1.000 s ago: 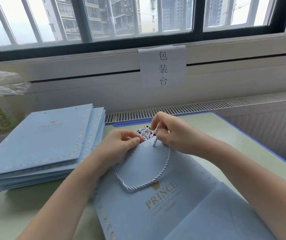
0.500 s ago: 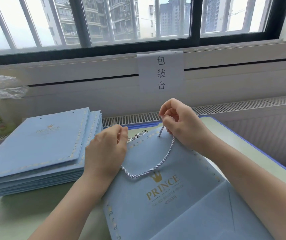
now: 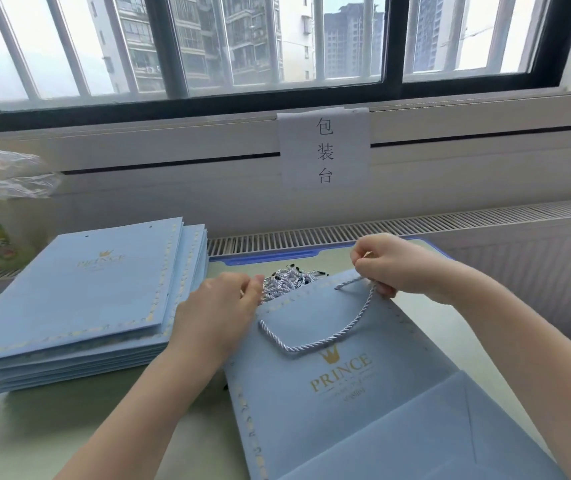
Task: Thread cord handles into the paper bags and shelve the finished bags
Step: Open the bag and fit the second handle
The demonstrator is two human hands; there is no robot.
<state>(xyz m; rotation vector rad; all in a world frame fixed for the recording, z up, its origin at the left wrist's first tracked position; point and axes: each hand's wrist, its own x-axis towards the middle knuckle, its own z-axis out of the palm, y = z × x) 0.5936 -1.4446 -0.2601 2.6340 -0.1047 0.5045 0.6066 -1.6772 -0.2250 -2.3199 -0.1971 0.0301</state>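
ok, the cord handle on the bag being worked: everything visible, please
The cord handle is a twisted white-and-pale-blue rope, limp, hanging in a U-loop on the face of the flat light-blue paper bag above the gold crown print. Its left end meets the bag beside the left hand; its right end runs up into the pinching right hand.

Right hand (image 3: pixel 395 268) pinches cord handle (image 3: pixel 325 337) at bag (image 3: pixel 346 393) top; left hand (image 3: pixel 223 306) grips bag's edge.

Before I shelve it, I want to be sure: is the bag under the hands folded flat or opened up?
Folded flat: the bag lies face-up on the table, with its cord handle looping across its front.
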